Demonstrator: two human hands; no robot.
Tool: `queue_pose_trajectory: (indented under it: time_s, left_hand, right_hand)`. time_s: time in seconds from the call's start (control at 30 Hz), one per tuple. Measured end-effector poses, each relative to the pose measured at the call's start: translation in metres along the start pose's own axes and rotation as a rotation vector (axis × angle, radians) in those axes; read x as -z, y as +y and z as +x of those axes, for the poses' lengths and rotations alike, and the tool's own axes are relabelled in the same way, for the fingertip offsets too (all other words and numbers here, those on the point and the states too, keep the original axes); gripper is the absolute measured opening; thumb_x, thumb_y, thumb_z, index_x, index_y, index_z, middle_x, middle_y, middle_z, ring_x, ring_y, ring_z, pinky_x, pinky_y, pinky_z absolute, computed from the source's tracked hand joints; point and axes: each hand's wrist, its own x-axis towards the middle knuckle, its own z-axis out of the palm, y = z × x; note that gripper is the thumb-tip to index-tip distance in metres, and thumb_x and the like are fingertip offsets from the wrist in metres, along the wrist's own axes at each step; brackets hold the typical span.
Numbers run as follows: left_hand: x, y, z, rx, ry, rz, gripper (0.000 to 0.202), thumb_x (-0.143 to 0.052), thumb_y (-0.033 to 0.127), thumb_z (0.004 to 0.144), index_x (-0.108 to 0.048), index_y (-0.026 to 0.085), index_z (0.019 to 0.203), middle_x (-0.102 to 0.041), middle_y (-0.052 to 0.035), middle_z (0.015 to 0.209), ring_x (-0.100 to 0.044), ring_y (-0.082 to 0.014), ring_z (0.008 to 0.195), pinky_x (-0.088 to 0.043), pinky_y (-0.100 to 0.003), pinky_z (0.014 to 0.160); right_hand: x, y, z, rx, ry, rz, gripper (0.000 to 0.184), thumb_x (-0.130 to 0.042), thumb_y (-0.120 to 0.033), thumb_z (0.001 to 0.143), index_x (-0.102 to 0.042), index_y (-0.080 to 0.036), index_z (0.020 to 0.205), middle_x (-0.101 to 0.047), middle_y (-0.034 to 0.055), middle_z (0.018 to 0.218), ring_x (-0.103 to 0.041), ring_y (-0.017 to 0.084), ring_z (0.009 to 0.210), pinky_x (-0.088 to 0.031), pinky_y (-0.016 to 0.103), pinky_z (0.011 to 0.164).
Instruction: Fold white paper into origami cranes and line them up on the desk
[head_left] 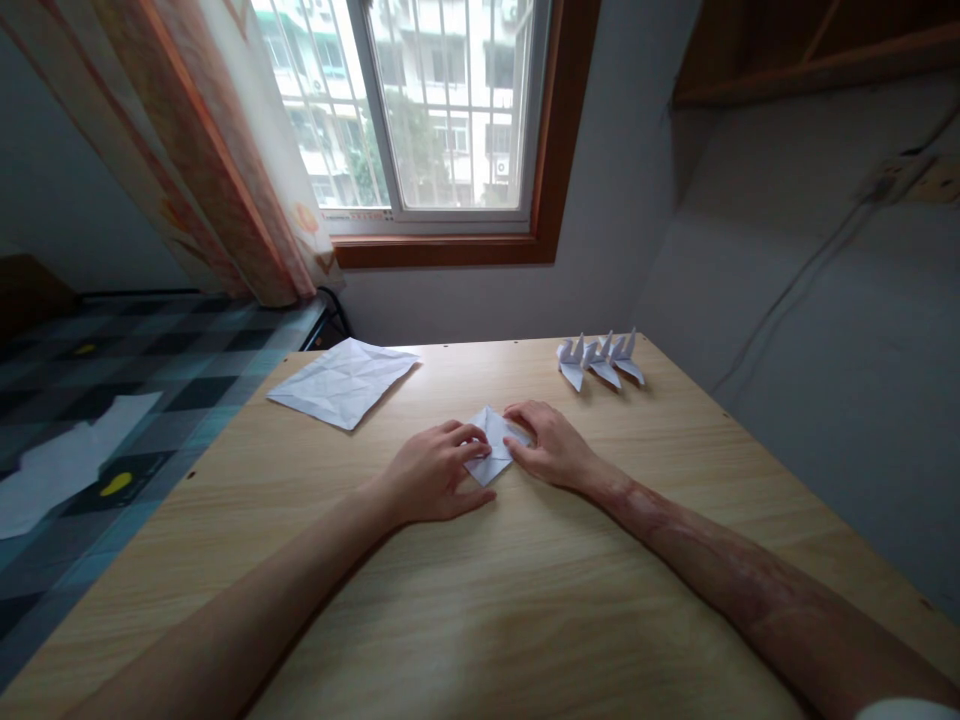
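A small folded white paper (491,462), diamond-shaped with crease lines, lies on the wooden table in front of me. From its left side, my left hand (439,470) rests curled fingertips on the paper, while its thumb stretches apart along the tabletop. At the right corner, my right hand (551,443) has the paper's edge between its thumb and fingers. Both hands cover parts of the paper's side corners. Three folded paper cranes (600,362) stand in a row at the back right. A creased, unfolded paper sheet (345,383) lies at the back left.
The wooden table (480,610) stands below a window (450,120). To its left, a checked bed cover (172,335) carries more white paper (82,455). A curtain (217,150) hangs above it. Wall and cable (795,275) run along the right.
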Motion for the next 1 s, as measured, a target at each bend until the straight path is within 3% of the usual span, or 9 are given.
queue_pose_trajectory:
  time_s: [0.17, 0.33, 0.5, 0.6, 0.7, 0.77, 0.83, 0.9, 1.0]
  left_hand:
    - [0.001, -0.002, -0.001, 0.004, -0.036, 0.079, 0.027, -0.067, 0.041, 0.102, -0.079, 0.026, 0.121, -0.079, -0.0103, 0.128, -0.075, -0.0294, 0.112, -0.061, -0.04, 0.092]
    - [-0.002, -0.001, -0.001, -0.001, -0.059, 0.196, 0.024, -0.062, 0.024, 0.101, -0.077, 0.023, 0.119, -0.079, -0.0112, 0.122, -0.075, -0.0279, 0.104, -0.059, -0.036, 0.082]
    - [-0.006, -0.001, -0.003, 0.109, 0.035, 0.153, 0.023, -0.059, 0.023, 0.105, -0.078, 0.025, 0.117, -0.081, -0.01, 0.114, -0.074, -0.0257, 0.099, -0.058, -0.034, 0.078]
    - [-0.006, 0.0, -0.002, 0.244, 0.183, -0.022, 0.02, -0.062, 0.022, 0.102, -0.081, 0.022, 0.108, -0.082, -0.0087, 0.104, -0.075, -0.0231, 0.09, -0.059, -0.033, 0.076]
    - [-0.005, 0.001, 0.002, 0.398, 0.341, -0.37, 0.019, -0.067, 0.026, 0.098, -0.083, 0.02, 0.105, -0.083, -0.0058, 0.094, -0.074, -0.0193, 0.079, -0.06, -0.03, 0.072]
    - [-0.004, 0.0, 0.007, 0.466, 0.402, -0.607, 0.021, -0.073, 0.032, 0.094, -0.084, 0.018, 0.105, -0.084, -0.0057, 0.093, -0.075, -0.0201, 0.079, -0.062, -0.03, 0.071]
    - [-0.005, -0.002, 0.011, 0.529, 0.433, -0.807, 0.027, -0.078, 0.038, 0.09, -0.083, 0.016, 0.104, -0.084, -0.007, 0.094, -0.077, -0.0221, 0.081, -0.064, -0.033, 0.074]
    - [-0.008, -0.002, 0.013, 0.587, 0.441, -0.94, 0.029, -0.08, 0.039, 0.086, -0.082, 0.015, 0.102, -0.084, -0.0078, 0.093, -0.078, -0.023, 0.082, -0.065, -0.035, 0.076]
    - [-0.013, -0.002, 0.012, 0.627, 0.407, -0.991, 0.024, -0.082, 0.035, 0.081, -0.079, 0.016, 0.096, -0.083, -0.0067, 0.092, -0.078, -0.0224, 0.082, -0.064, -0.034, 0.077]
  right_hand:
    - [-0.002, 0.007, 0.001, -0.072, 0.05, 0.075, 0.021, -0.073, -0.025, 0.096, -0.072, -0.018, 0.116, -0.077, 0.0116, 0.115, -0.071, 0.028, 0.109, -0.054, 0.044, 0.103]
    - [-0.002, 0.009, 0.002, -0.061, 0.05, 0.095, 0.022, -0.071, -0.03, 0.1, -0.072, -0.018, 0.118, -0.077, 0.012, 0.115, -0.071, 0.028, 0.11, -0.054, 0.043, 0.103]
    - [0.004, 0.003, 0.0, -0.046, 0.016, 0.162, 0.027, -0.063, -0.036, 0.106, -0.07, -0.019, 0.127, -0.076, 0.013, 0.126, -0.07, 0.029, 0.121, -0.053, 0.045, 0.109]
    - [0.008, -0.002, -0.002, 0.003, 0.005, 0.246, 0.039, -0.062, -0.043, 0.108, -0.065, -0.02, 0.14, -0.071, 0.0143, 0.142, -0.065, 0.031, 0.136, -0.048, 0.049, 0.12]
    - [0.01, -0.006, -0.003, 0.012, 0.035, 0.29, 0.061, -0.077, -0.049, 0.098, -0.058, -0.021, 0.149, -0.065, 0.016, 0.153, -0.059, 0.032, 0.144, -0.043, 0.051, 0.127]
    - [0.01, -0.007, -0.002, -0.04, 0.055, 0.36, 0.073, -0.086, -0.049, 0.091, -0.057, -0.021, 0.152, -0.065, 0.0158, 0.152, -0.061, 0.032, 0.142, -0.047, 0.049, 0.123]
    - [0.009, -0.005, -0.001, -0.118, 0.033, 0.472, 0.07, -0.089, -0.05, 0.088, -0.063, -0.021, 0.145, -0.073, 0.0131, 0.141, -0.069, 0.031, 0.13, -0.054, 0.045, 0.113]
    - [0.007, 0.0, 0.001, -0.196, -0.017, 0.584, 0.055, -0.089, -0.053, 0.087, -0.074, -0.019, 0.128, -0.08, 0.0094, 0.123, -0.074, 0.029, 0.114, -0.059, 0.043, 0.103]
    - [0.001, 0.007, 0.003, -0.292, -0.004, 0.721, 0.04, -0.088, -0.055, 0.086, -0.08, -0.019, 0.102, -0.083, 0.0064, 0.103, -0.076, 0.027, 0.099, -0.06, 0.041, 0.095]
